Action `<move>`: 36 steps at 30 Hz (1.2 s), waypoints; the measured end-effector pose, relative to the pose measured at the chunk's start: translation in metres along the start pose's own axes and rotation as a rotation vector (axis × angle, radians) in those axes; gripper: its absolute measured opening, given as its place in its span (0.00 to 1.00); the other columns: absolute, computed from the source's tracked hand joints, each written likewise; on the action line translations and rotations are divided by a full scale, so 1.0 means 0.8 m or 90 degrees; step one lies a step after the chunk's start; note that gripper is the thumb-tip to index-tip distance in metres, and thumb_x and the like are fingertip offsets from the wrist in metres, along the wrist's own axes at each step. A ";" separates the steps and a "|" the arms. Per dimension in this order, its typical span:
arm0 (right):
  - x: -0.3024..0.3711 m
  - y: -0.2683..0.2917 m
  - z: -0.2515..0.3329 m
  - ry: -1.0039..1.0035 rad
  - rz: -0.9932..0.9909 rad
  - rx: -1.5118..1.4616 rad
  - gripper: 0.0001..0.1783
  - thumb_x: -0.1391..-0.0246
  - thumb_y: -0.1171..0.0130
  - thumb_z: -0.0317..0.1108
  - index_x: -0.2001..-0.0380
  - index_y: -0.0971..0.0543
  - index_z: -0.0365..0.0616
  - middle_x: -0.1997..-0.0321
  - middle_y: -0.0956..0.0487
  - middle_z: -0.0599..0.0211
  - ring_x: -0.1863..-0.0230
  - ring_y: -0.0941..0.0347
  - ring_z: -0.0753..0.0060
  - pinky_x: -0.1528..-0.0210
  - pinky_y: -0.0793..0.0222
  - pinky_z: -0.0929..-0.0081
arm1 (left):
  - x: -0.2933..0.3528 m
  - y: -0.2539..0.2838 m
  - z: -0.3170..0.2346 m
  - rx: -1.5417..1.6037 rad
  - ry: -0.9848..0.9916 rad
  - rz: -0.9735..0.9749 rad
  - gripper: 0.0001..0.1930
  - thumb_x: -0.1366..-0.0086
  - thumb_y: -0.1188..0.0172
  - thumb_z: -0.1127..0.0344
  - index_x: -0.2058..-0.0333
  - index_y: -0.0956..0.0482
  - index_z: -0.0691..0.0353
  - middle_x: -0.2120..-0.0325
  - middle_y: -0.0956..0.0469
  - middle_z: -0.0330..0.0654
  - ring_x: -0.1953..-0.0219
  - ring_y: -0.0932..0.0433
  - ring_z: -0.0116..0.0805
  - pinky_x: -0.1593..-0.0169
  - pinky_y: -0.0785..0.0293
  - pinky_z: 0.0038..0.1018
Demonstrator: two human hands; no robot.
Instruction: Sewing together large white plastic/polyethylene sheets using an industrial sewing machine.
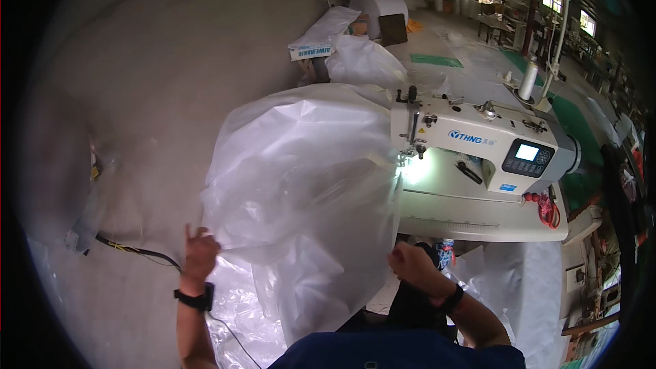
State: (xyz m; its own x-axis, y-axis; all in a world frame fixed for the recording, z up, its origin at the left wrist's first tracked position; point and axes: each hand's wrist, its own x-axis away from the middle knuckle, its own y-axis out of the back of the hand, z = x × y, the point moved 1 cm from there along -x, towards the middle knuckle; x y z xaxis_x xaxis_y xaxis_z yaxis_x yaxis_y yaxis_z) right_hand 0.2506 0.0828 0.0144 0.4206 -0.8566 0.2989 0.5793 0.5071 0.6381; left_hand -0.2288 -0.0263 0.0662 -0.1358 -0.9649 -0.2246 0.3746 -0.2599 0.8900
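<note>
Plastic sheet (307, 184), milky and rumpled, spreads to the left of the sewing head, its long axis running from the far side of the bench back toward the person's lap. One broad rounded end points away from the worker; the near end drops in folds toward the body. Its right edge runs roughly lengthwise past the needle; whether it lies under the foot I can't make out. Next in size is the table (437, 229), pale, stretching off to the right, with the white machine (471, 130) on it, lamp lit. The left hand (200, 254) is at the sheet's left side, fingers bunched, pinching a fold drawn out crosswise. The right hand (412, 265) is curled nearly closed beside the right edge; I can't tell whether it grips any. Behind the machine stands a thread cone (528, 80).
</note>
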 end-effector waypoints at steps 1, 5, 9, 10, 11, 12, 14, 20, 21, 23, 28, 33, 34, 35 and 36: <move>-0.007 0.007 0.021 0.002 0.050 -0.172 0.16 0.42 0.49 0.39 0.61 0.28 0.35 0.71 0.21 0.61 0.73 0.21 0.66 0.74 0.26 0.75 | 0.026 0.005 0.022 -0.029 0.082 0.019 0.04 0.52 0.43 0.69 0.81 0.21 0.49 0.68 0.24 0.33 0.46 0.33 0.38 0.36 0.55 0.53; -0.054 -0.006 0.052 0.007 0.275 -0.759 0.14 0.42 0.47 0.38 0.58 0.28 0.40 0.59 0.24 0.59 0.61 0.22 0.61 0.68 0.26 0.74 | 0.168 -0.053 0.214 -0.037 0.506 -0.090 0.06 0.44 0.47 0.71 0.67 0.23 0.59 0.52 0.29 0.45 0.46 0.32 0.44 0.39 0.46 0.49; -0.122 -0.063 0.058 -0.105 0.259 -0.828 0.16 0.43 0.45 0.37 0.55 0.32 0.42 0.52 0.29 0.58 0.56 0.23 0.61 0.67 0.27 0.75 | 0.173 -0.019 0.255 -0.128 0.562 0.060 0.14 0.43 0.54 0.77 0.58 0.25 0.60 0.51 0.28 0.49 0.49 0.30 0.50 0.48 0.32 0.42; -0.139 -0.079 0.063 -0.098 0.236 -0.910 0.14 0.44 0.44 0.37 0.57 0.31 0.43 0.57 0.28 0.61 0.60 0.23 0.65 0.69 0.28 0.77 | 0.137 -0.001 0.233 -0.199 0.509 0.048 0.16 0.43 0.55 0.78 0.57 0.26 0.62 0.52 0.27 0.50 0.50 0.29 0.51 0.47 0.32 0.41; -0.149 -0.091 0.067 -0.090 0.207 -0.993 0.13 0.44 0.43 0.37 0.59 0.30 0.44 0.62 0.26 0.64 0.64 0.23 0.69 0.71 0.30 0.78 | 0.090 0.008 0.194 -0.069 0.442 -0.093 0.16 0.42 0.55 0.78 0.55 0.26 0.63 0.52 0.27 0.51 0.50 0.29 0.52 0.47 0.32 0.40; -0.153 -0.100 0.072 -0.093 0.193 -0.995 0.13 0.44 0.43 0.37 0.59 0.30 0.44 0.62 0.26 0.64 0.64 0.23 0.69 0.71 0.30 0.78 | 0.042 0.019 0.143 0.062 0.370 -0.230 0.17 0.41 0.54 0.78 0.53 0.27 0.64 0.52 0.27 0.52 0.50 0.28 0.52 0.46 0.33 0.38; -0.163 -0.115 0.082 -0.013 0.136 -1.015 0.09 0.45 0.43 0.37 0.64 0.27 0.45 0.70 0.27 0.69 0.72 0.28 0.77 0.74 0.35 0.81 | -0.052 0.049 0.012 0.442 0.329 -0.168 0.16 0.39 0.45 0.71 0.52 0.27 0.62 0.50 0.28 0.53 0.47 0.30 0.50 0.45 0.33 0.33; -0.074 -0.078 0.049 -0.055 0.113 -0.661 0.24 0.42 0.50 0.53 0.67 0.26 0.38 0.75 0.25 0.63 0.88 0.36 0.80 0.88 0.44 0.81 | -0.214 -0.081 -0.120 0.304 0.216 0.058 0.28 0.37 0.51 0.45 0.41 0.36 0.51 0.39 0.43 0.54 0.42 0.38 0.60 0.42 0.37 0.43; -0.049 -0.072 0.037 -0.048 0.125 -0.616 0.27 0.42 0.51 0.55 0.67 0.27 0.37 0.76 0.24 0.62 0.88 0.34 0.79 0.88 0.43 0.81 | -0.206 -0.155 -0.090 0.308 0.216 0.057 0.28 0.37 0.51 0.45 0.41 0.36 0.51 0.39 0.43 0.54 0.42 0.38 0.60 0.42 0.37 0.43; -0.006 -0.062 0.026 -0.085 0.075 -0.613 0.29 0.44 0.48 0.56 0.65 0.28 0.34 0.75 0.23 0.61 0.86 0.29 0.77 0.87 0.38 0.81 | -0.202 -0.269 -0.028 0.158 0.140 0.024 0.30 0.37 0.54 0.44 0.40 0.39 0.49 0.37 0.48 0.56 0.41 0.40 0.60 0.41 0.39 0.46; -0.001 -0.059 -0.032 -0.194 -0.060 -0.286 0.26 0.47 0.40 0.48 0.60 0.30 0.33 0.67 0.22 0.56 0.77 0.23 0.72 0.79 0.29 0.78 | -0.304 -0.198 -0.059 0.480 0.224 0.116 0.31 0.36 0.56 0.44 0.38 0.43 0.52 0.35 0.56 0.58 0.36 0.50 0.59 0.37 0.48 0.46; -0.078 -0.101 -0.022 0.068 -0.089 -0.480 0.28 0.46 0.40 0.45 0.51 0.30 0.32 0.58 0.23 0.57 0.54 0.26 0.68 0.52 0.31 0.71 | -0.368 -0.219 -0.052 0.459 0.140 0.226 0.34 0.35 0.60 0.42 0.36 0.49 0.53 0.35 0.56 0.56 0.32 0.61 0.51 0.33 0.58 0.40; -0.080 -0.094 -0.021 0.065 -0.090 -0.483 0.28 0.46 0.40 0.45 0.51 0.30 0.32 0.58 0.23 0.57 0.54 0.26 0.68 0.52 0.31 0.71 | -0.376 -0.236 -0.037 0.405 0.081 0.259 0.34 0.35 0.61 0.42 0.35 0.51 0.53 0.35 0.56 0.56 0.32 0.61 0.50 0.33 0.58 0.39; -0.074 -0.084 -0.010 0.059 0.050 -0.505 0.28 0.45 0.41 0.45 0.50 0.30 0.33 0.54 0.24 0.58 0.53 0.27 0.68 0.50 0.32 0.71 | -0.364 -0.284 0.022 0.336 0.088 0.278 0.35 0.35 0.62 0.41 0.35 0.52 0.53 0.35 0.55 0.54 0.32 0.60 0.49 0.33 0.57 0.39; -0.063 -0.074 -0.007 0.053 0.189 -0.522 0.28 0.44 0.42 0.44 0.48 0.30 0.34 0.50 0.25 0.60 0.51 0.28 0.67 0.48 0.33 0.71 | -0.355 -0.318 0.071 0.266 0.090 0.298 0.35 0.35 0.64 0.41 0.35 0.53 0.53 0.35 0.54 0.52 0.32 0.59 0.49 0.33 0.57 0.38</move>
State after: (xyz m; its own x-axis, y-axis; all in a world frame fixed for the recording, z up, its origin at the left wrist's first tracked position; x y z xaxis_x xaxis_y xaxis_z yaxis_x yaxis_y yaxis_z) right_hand 0.1992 0.0967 -0.0422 0.6647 -0.6850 0.2983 0.7439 0.6441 -0.1784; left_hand -0.3376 0.3159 -0.0742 0.0883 -0.9758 0.2002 -0.0274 0.1985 0.9797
